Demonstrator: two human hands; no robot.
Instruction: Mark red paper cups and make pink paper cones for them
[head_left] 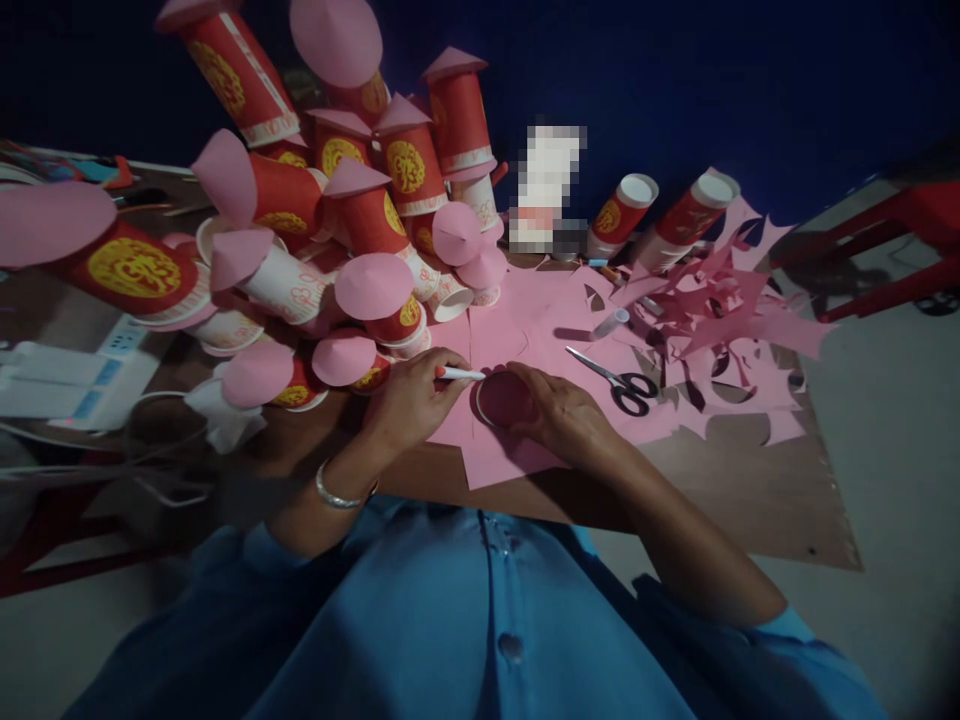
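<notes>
Left hand: the left hand [411, 402] pinches a white marker pen [459, 374] between thumb and fingers; the pen lies almost level, orange near the fingers, its tip at the rim of the round piece.
Right hand: the right hand [566, 415] grips the round piece by its edge, fingers on the far side and thumb on the near side.
Round piece: the pale-rimmed round piece [504, 400] sits on the pink paper between the two hands; its exact kind is unclear.
Pink paper: the pink paper [536, 295] lies flat on the brown table [795, 500], its near corner pointing toward the person.
Scissors: black-handled scissors [616, 381] lie beyond the right hand, blades pointing away to the left.
Small cylinder: a pale cylinder [611, 323] is on the paper beyond the scissors.
Offcuts: curved pink scraps [735, 310] are heaped at the right.
Capless cups: two red-and-white cup stacks [679, 225] stand behind the scraps, leaning in this wide view.
Cone-topped cups: many red-and-white paper cups [409, 170] with pink cones crowd the left side, some upright, some lying over.
Wrist: a silvery bangle [341, 490] circles the left wrist.
Clothing: blue buttoned shirt [420, 610].
</notes>
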